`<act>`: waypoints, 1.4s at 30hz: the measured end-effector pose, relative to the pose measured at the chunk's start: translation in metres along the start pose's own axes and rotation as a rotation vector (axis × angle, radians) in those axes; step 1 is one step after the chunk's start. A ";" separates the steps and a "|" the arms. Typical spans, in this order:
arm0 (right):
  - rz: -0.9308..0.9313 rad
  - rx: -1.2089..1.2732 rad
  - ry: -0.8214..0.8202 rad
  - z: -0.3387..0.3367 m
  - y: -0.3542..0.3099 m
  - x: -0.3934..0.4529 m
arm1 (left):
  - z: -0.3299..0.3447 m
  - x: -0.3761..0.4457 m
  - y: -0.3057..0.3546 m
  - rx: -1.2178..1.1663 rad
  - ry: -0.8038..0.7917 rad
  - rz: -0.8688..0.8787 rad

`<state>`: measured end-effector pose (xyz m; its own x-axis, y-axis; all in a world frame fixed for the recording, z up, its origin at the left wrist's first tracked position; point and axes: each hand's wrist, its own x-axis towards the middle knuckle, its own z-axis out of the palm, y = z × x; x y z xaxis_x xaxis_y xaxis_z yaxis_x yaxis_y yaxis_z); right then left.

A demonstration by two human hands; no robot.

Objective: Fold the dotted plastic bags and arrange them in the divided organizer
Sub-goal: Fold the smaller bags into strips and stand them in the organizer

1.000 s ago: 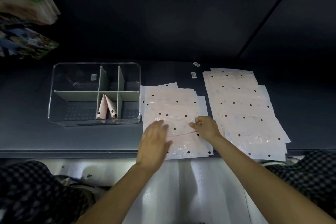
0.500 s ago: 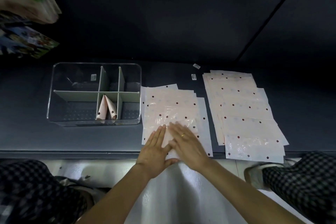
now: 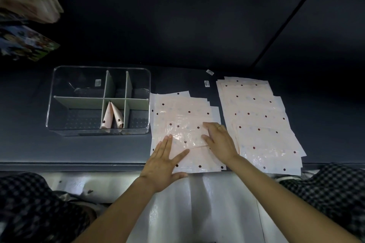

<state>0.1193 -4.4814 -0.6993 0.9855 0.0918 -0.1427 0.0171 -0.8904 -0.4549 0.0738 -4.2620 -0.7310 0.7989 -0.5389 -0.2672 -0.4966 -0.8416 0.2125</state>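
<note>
- The left hand (image 3: pixel 165 162) lies flat with fingers straight and spread, pressing on the near left part of the top pale pink plastic bag with dark dots (image 3: pixel 189 136).
- The right hand (image 3: pixel 219 141) is likewise flat and opened out, fingers straight, pressing the right side of that same bag; a ring (image 3: pixel 219 127) shows on one finger.
- A folded edge of the bag runs between the two hands, and the glossy film is wrinkled there.
- This bag sits on top of a loose stack of similar dotted bags (image 3: pixel 177 104) near the front edge of the dark grey desk (image 3: pixel 88 150).
- To the right, just beside it, lies a second, longer spread of dotted bags (image 3: pixel 256 116), overlapping one another and reaching from far to near.
- Two small white labels (image 3: pixel 210 72) lie on the desk at the far end, between the stacks.
- To the left of the hands stands a clear plastic organizer with pale green dividers (image 3: pixel 98 100).
- Two folded cone-shaped dotted bags (image 3: pixel 111 115) stand tilted against each other in its near middle compartment.
- Checked fabric (image 3: pixel 35 203) shows at the near left and near right corners.
</note>
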 end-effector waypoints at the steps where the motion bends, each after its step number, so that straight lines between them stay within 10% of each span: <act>1: -0.021 -0.037 -0.037 -0.003 -0.003 0.008 | -0.001 0.000 0.000 -0.006 -0.003 -0.002; 13: 0.170 -0.090 -0.518 -0.021 -0.016 0.035 | -0.016 0.003 0.002 -0.027 0.081 0.000; 24: 0.856 1.210 -0.540 0.007 -0.037 -0.053 | -0.021 -0.001 0.022 -0.224 0.419 0.059; 30: 0.490 0.713 -0.170 0.006 -0.025 -0.045 | -0.006 0.000 0.018 -0.463 0.350 -0.188; 34: 0.082 0.402 -0.422 0.005 -0.014 -0.039 | -0.003 0.003 0.022 -0.637 0.372 -0.336; 42: 0.175 0.440 -0.274 0.019 -0.033 -0.011 | 0.004 0.006 0.022 -0.751 0.342 -0.544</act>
<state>0.1050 -4.4445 -0.6994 0.8860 0.1242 -0.4467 -0.2736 -0.6378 -0.7200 0.0658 -4.2840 -0.7319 0.9682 0.0533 -0.2443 0.2169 -0.6654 0.7143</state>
